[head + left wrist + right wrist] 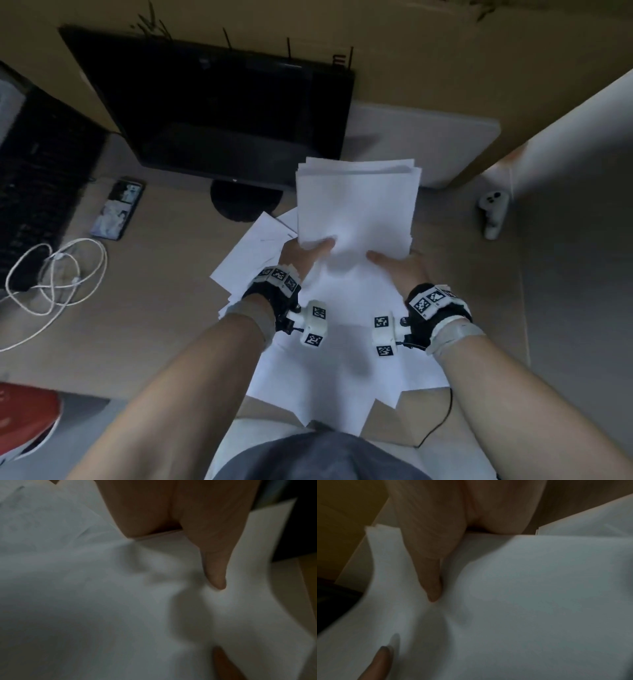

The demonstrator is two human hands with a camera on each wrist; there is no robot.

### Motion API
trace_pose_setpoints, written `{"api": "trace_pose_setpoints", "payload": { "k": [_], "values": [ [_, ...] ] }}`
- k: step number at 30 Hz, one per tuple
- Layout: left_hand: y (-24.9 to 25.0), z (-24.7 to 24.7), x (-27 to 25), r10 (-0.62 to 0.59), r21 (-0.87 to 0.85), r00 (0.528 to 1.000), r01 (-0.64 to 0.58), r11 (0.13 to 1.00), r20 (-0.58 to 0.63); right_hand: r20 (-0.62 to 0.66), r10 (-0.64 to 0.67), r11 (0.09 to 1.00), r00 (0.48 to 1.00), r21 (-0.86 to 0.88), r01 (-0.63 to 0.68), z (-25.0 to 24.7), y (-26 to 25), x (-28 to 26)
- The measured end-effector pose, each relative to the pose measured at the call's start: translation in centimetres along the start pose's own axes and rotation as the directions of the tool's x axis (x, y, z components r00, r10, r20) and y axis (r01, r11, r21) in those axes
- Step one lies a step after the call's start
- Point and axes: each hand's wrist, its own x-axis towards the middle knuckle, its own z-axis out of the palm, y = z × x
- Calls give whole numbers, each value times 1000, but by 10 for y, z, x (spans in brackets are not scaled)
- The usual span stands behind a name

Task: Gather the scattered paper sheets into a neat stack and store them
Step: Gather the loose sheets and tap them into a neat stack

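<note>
Both hands hold one bundle of white paper (356, 205) above the desk (164, 274). The left hand (305, 255) grips its near left corner, thumb (216, 574) pressed flat on top and the fingers out of sight beneath. The right hand (399, 265) grips the near right edge the same way, thumb (433, 586) on top, fingers hidden under the sheets. In the right wrist view a fingertip of the other hand (382, 660) shows at the bottom edge.

The bundle's far edges are uneven, so several sheet edges show. Where the thumbs press, the top sheet dents and ripples softly. More loose sheets (342, 370) lie fanned and overlapping on the desk below the hands, reaching to its near edge; how many there are cannot be told. Both wrist views are dim and blurred, filled almost wholly by paper.

Far behind the bundle stands a black monitor (219, 102) on a round foot. To the left lie a phone (118, 209), a coiled white cable (68, 274) and a dark keyboard (37, 185), cut off by the frame. A small white controller (493, 214) lies at the far right. The desk is pale wood grain.
</note>
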Motion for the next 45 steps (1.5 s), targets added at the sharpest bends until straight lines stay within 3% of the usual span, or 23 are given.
{"api": "trace_pose_setpoints", "payload": {
  "k": [5,8,11,14,18,21,23,26,30,34,37,40,45],
  "values": [
    [-29,-2,-10,-142,8,990,142,990,27,113,111,991,987,-93,-100,12,31,-5],
    [-71,-3,-29,-319,-31,945,318,948,-73,203,116,959,972,-277,-56,24,55,-9],
    [-120,-4,-50,-462,-83,880,455,887,-110,350,142,874,926,-483,48,42,75,-13],
    [-175,-8,-53,-507,-178,850,481,858,-142,494,154,808,856,-561,178,65,91,-25],
    [-226,-26,-46,-590,-301,789,529,794,-170,520,151,802,841,-561,204,79,100,-36],
    [-223,-26,-39,-586,-339,793,512,789,-165,471,161,782,867,-597,179,73,100,-29],
    [-184,-16,-48,-495,-264,841,438,859,-219,410,152,787,899,-600,141,63,97,-23],
    [-137,-1,-51,-372,-53,892,371,927,-258,329,164,837,930,-545,46,46,90,-12],
    [-98,14,-34,-267,318,906,372,872,-328,188,261,866,947,-478,-144,26,90,-5],
    [-68,25,-9,-111,557,984,171,813,-140,66,326,903,943,-318,-290,9,95,-6],
    [-56,39,19,-111,678,994,74,732,12,-82,349,905,933,-228,-359,-2,99,-6],
    [-44,56,39,-125,769,990,24,638,73,-206,437,838,875,-261,-480,-11,98,-5],
    [-36,62,47,-119,827,986,-34,562,121,-280,663,685,694,-148,-714,-13,108,-11]
  ]
}}
